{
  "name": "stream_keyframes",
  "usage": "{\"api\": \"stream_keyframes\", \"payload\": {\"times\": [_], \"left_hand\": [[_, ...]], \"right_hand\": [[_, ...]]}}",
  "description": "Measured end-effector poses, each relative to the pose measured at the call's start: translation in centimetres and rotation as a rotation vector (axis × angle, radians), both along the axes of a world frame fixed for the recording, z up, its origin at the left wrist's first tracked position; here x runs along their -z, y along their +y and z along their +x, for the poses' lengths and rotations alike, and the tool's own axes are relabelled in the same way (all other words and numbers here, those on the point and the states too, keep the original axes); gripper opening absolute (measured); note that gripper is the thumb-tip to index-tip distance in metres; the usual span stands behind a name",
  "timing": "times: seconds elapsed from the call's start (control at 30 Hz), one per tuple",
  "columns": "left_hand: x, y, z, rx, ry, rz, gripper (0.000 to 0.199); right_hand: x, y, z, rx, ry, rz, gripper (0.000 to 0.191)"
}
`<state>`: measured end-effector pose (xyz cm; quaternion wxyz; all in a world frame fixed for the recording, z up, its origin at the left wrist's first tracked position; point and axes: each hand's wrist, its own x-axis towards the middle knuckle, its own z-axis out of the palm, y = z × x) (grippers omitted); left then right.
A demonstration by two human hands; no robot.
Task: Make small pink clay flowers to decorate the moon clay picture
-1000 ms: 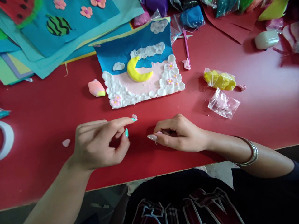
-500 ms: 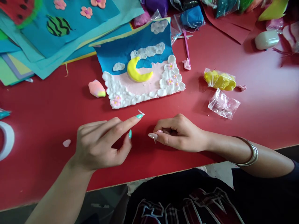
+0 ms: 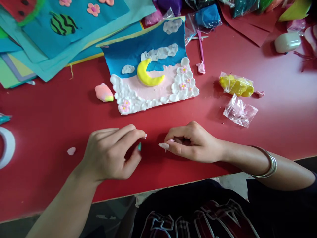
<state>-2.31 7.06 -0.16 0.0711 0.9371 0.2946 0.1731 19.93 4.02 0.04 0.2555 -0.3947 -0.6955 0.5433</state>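
My left hand (image 3: 114, 152) is over the red table, index finger bent and thumb apart from it. A tiny pale bit of clay (image 3: 145, 136) clings to the index fingertip. Facing it, my right hand (image 3: 192, 142) is closed in a pinch, and a small piece of pink clay (image 3: 171, 141) shows between thumb and curled index finger. Beyond both hands lies a clay picture (image 3: 158, 77) with a yellow moon, white clouds and pink flowers on blue and pink. A flat pale pink clay piece (image 3: 71, 151) rests left of my left hand.
A peach clay lump (image 3: 104, 92) lies left of the picture. To the right are bagged yellow clay (image 3: 236, 85), bagged pink clay (image 3: 240, 110) and a pink stick tool (image 3: 200, 49). Coloured sheets (image 3: 49, 62) fill the far left; a white tape roll (image 3: 8, 148) sits at the left edge.
My left index finger has curled back toward the thumb, carrying the pale clay bit nearer to me. The right hand keeps its pinch. The view has shifted slightly.
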Motion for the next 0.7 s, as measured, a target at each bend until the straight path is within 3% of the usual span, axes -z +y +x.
{"api": "stream_keyframes", "payload": {"times": [0.23,0.43,0.7], "left_hand": [[-0.3,-0.3,0.7,-0.092,0.154,-0.115,0.022],[-0.6,-0.6,1.9,-0.153,0.25,-0.064,0.013],[-0.5,-0.6,1.7,-0.12,0.163,-0.05,0.014]], "right_hand": [[-0.1,0.2,0.0,-0.024,0.0,-0.01,0.025],[-0.1,0.3,0.0,-0.037,-0.012,0.004,0.027],[0.2,0.0,-0.2,-0.046,-0.066,0.153,0.029]]}}
